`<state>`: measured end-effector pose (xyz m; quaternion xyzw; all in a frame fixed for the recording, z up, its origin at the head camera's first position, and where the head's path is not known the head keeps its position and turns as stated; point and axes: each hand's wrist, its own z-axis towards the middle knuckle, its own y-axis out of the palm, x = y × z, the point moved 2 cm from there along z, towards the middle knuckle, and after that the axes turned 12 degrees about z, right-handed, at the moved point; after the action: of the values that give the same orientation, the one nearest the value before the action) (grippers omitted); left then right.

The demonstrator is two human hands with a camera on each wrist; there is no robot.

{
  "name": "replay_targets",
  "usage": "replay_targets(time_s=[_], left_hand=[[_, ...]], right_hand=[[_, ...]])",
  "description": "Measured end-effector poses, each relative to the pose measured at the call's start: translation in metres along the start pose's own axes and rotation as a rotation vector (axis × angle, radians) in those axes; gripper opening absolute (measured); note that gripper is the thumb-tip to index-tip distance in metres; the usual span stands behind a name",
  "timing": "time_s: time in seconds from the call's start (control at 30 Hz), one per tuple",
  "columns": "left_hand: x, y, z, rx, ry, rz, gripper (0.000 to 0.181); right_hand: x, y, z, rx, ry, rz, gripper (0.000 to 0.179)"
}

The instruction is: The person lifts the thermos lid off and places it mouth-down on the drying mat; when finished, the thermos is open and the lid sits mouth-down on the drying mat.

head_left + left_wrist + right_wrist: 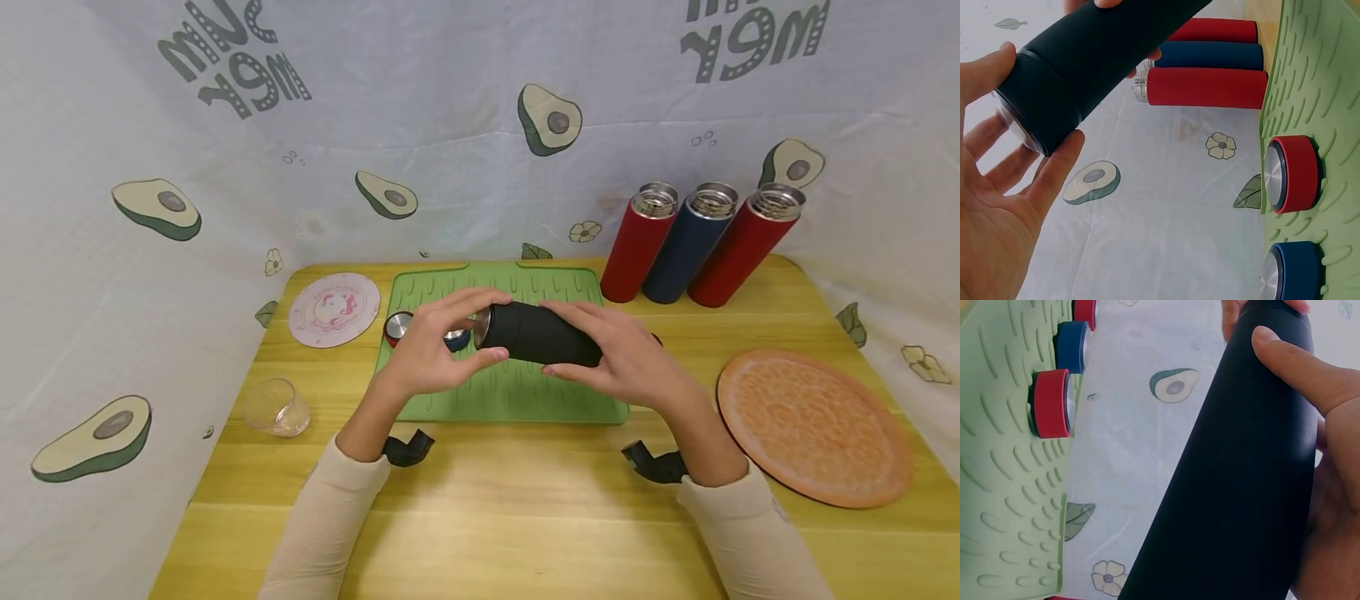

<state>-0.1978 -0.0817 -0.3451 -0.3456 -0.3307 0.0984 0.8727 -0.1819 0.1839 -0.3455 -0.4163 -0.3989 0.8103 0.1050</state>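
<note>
A black thermos bottle (555, 335) is held sideways over a green drying mat (525, 398), its lid end pointing left. My left hand (429, 343) grips the black lid (1044, 97), thumb on one side and fingers on the other, around its steel top. Round the body of the bottle, my right hand (626, 354) holds on with thumb and fingers. Below lie a red lid (1300, 174) and a blue lid (1302, 272) on the mat. Another red lid (1085, 311) shows at the top of the right wrist view. In the head view my left hand partly covers the lids.
Two red bottles (637, 246) (742, 250) and a blue bottle (686, 250) stand uncapped at the back right. A round pink-and-white mat (334, 310) lies at the left, with a clear glass (277, 408) nearer. An orange round mat (813, 429) lies at the right.
</note>
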Motion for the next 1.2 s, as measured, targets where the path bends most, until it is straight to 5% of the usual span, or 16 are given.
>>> replay_targets(time_s=[0.5,0.97,1.07,1.2], left_hand=[[0.002,0.005,0.000,0.062,-0.165,-0.021,0.051],[-0.001,0.006,-0.003,0.105,-0.438,-0.089,0.042],[-0.003,0.007,-0.003,0.066,-0.432,-0.108,0.046],[-0.006,0.008,-0.002,-0.010,-0.276,-0.143,0.067]], right_hand=[[0.002,0.002,0.001,0.127,-0.085,-0.102,0.080],[0.000,0.011,0.005,0.245,-0.209,-0.194,0.081],[0.002,0.010,0.005,0.244,-0.176,-0.171,0.081],[0.007,0.006,0.003,0.203,-0.089,-0.081,0.079]])
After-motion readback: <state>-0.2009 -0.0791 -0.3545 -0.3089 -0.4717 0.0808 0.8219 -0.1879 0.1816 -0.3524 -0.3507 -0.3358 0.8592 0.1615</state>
